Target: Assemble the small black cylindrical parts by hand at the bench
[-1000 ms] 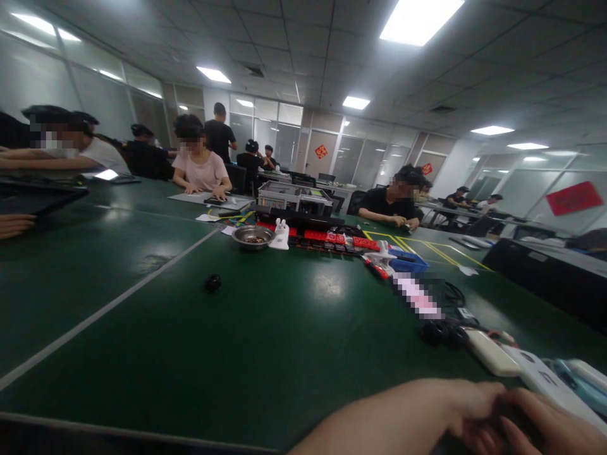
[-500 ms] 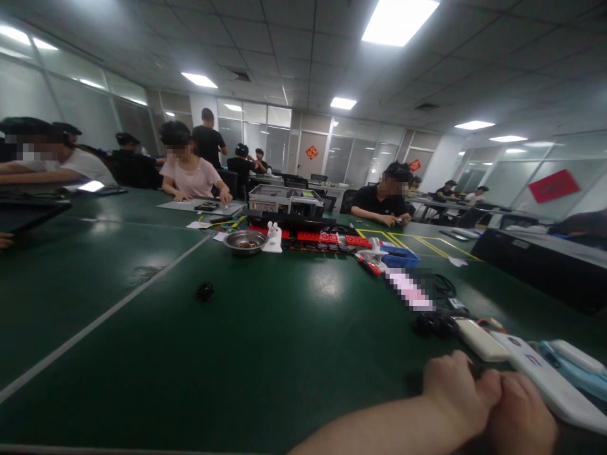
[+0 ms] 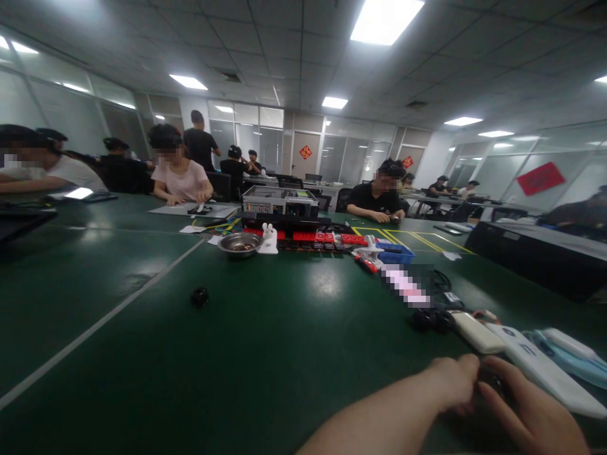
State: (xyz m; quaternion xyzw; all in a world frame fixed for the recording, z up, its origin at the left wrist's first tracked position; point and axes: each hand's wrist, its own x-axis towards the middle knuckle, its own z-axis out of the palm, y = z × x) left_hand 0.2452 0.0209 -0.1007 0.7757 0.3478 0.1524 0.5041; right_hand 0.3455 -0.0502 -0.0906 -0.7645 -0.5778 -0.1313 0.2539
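Note:
At the lower right, my left hand (image 3: pixel 458 382) and my right hand (image 3: pixel 535 407) are close together above the green table (image 3: pixel 265 354). The left hand is closed with its fingers curled away from view, so what they hold, if anything, is hidden. My right thumb and fingers curve around a small dark object (image 3: pixel 497 382), mostly covered and too dim to name. Just beyond the hands lie a cream rectangular block (image 3: pixel 478 333), a long white flat case (image 3: pixel 531 360) and some black round parts (image 3: pixel 430 320).
A small black round part (image 3: pixel 199 296) lies left of centre. Farther back are a metal bowl (image 3: pixel 239 244), a white stand (image 3: pixel 269 240), a red-and-black strip (image 3: pixel 308 237), a blue tray (image 3: pixel 396 253) and a red-handled tool (image 3: pixel 365 263). Several people sit around.
My hands have shifted slightly, and the right hand has opened out from a tighter clasp, showing the dark object between its fingers. The view has turned a little to the right.

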